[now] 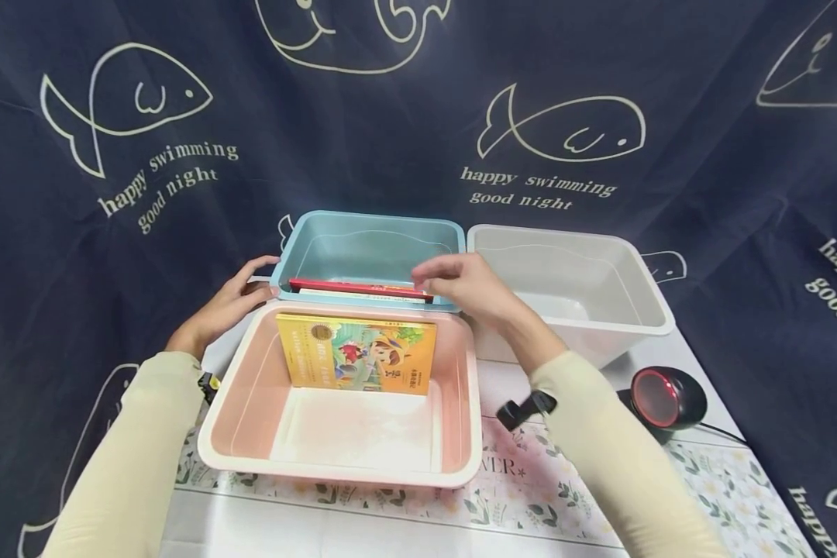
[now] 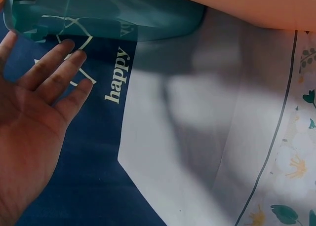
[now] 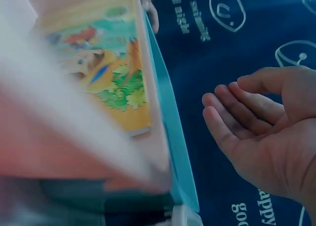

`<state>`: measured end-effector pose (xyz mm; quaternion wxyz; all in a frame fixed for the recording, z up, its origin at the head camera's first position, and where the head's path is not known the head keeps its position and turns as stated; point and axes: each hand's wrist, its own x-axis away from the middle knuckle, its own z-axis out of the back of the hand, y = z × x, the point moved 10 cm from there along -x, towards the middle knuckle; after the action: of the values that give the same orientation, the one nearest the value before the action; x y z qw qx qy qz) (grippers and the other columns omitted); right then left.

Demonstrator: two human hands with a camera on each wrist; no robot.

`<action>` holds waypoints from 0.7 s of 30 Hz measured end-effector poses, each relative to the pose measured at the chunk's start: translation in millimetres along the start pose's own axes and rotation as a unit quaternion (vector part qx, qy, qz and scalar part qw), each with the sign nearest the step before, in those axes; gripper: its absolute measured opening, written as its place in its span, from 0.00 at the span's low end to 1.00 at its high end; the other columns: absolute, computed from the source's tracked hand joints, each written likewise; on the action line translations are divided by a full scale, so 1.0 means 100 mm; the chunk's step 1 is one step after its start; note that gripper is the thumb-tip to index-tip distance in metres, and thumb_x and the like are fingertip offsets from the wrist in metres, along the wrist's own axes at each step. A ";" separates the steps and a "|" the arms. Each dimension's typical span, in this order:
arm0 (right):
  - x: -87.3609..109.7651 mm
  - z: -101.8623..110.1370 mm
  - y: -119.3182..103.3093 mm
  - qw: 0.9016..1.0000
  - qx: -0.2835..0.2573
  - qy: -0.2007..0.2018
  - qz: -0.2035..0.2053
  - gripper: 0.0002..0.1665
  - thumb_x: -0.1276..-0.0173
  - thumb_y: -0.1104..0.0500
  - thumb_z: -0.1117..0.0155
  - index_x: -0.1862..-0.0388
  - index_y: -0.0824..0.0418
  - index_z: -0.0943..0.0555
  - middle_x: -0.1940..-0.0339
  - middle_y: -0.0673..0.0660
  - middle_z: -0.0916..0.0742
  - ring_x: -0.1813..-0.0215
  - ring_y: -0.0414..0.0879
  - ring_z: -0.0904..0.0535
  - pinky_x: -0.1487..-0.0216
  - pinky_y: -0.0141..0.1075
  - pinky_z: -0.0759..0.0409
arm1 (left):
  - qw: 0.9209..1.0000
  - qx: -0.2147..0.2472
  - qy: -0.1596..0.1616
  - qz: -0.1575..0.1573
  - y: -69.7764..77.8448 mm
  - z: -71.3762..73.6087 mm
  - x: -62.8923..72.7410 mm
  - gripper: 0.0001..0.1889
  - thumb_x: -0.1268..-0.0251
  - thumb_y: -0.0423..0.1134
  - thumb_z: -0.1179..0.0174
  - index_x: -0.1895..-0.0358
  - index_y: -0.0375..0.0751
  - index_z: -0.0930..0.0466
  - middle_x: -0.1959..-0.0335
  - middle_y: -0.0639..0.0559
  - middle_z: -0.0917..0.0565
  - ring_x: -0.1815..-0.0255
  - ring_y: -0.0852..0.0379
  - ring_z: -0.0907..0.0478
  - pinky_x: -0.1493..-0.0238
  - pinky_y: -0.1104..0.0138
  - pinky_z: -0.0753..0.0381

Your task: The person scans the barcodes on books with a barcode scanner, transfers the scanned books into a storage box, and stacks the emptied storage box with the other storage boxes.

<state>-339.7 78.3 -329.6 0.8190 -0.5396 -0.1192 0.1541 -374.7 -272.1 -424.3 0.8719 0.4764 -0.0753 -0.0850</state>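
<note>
My left hand touches the left end of the blue bin; its fingers look straight and spread in the left wrist view, where the bin's teal side hangs above. Over the front right of that bin hovers my right hand, loosely bent, its palm holding nothing in the right wrist view. Just below it, a red-edged book and a white-edged one stand against the bin's front wall. In the pink bin, nearer me, a yellow picture book leans upright on the far wall.
A light grey bin stands right of the blue one. Farther right sits a black rounded device with a red ring and a cable. A flower-print cover lies on the white table, with a dark fish-print curtain behind.
</note>
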 end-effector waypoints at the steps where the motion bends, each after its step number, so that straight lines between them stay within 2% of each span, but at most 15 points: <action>1: 0.09 0.02 0.02 1.000 -0.003 0.000 -0.001 0.17 0.27 0.67 0.37 0.42 0.67 0.15 0.43 0.65 0.11 0.39 0.56 0.14 0.35 0.42 0.18 | 1.000 0.003 -0.001 0.001 0.00 0.00 0.00 0.35 0.20 0.51 0.46 0.17 0.62 0.50 0.30 0.34 0.23 0.35 0.60 0.25 0.26 0.42 0.33; 5: 0.37 0.00 0.15 1.000 0.018 0.004 -0.001 0.16 0.28 0.67 0.37 0.43 0.68 0.15 0.45 0.65 0.10 0.42 0.53 0.14 0.38 0.38 0.17 | 1.000 0.008 -0.005 0.004 0.00 -0.01 0.00 0.36 0.21 0.52 0.46 0.17 0.61 0.51 0.29 0.33 0.24 0.36 0.63 0.25 0.24 0.40 0.34; 8: 0.46 -0.06 0.21 0.999 0.039 0.011 0.012 0.16 0.29 0.69 0.38 0.45 0.69 0.14 0.46 0.65 0.10 0.43 0.56 0.13 0.39 0.41 0.15 | 1.000 0.007 -0.002 0.006 -0.01 0.00 0.01 0.36 0.21 0.52 0.46 0.17 0.60 0.51 0.29 0.34 0.24 0.40 0.70 0.25 0.25 0.41 0.33; 13: 0.47 -0.17 0.23 0.998 0.054 0.021 0.039 0.17 0.31 0.71 0.40 0.46 0.70 0.15 0.48 0.67 0.10 0.43 0.59 0.13 0.41 0.43 0.14 | 1.000 0.011 -0.003 0.007 -0.01 -0.01 0.03 0.35 0.20 0.52 0.47 0.17 0.61 0.52 0.29 0.34 0.24 0.44 0.77 0.26 0.24 0.42 0.34; 21: 0.40 -0.26 0.29 0.999 0.034 0.020 0.022 0.17 0.32 0.71 0.38 0.46 0.69 0.14 0.47 0.66 0.10 0.44 0.55 0.13 0.42 0.40 0.13 | 1.000 0.005 -0.003 0.004 -0.02 0.00 0.00 0.36 0.20 0.50 0.48 0.16 0.60 0.53 0.29 0.33 0.24 0.46 0.77 0.27 0.24 0.40 0.36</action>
<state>-297.3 82.2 -365.8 0.8353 -0.5172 -0.0858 0.1654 -374.9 -273.7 -425.9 0.8694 0.4806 -0.0802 -0.0823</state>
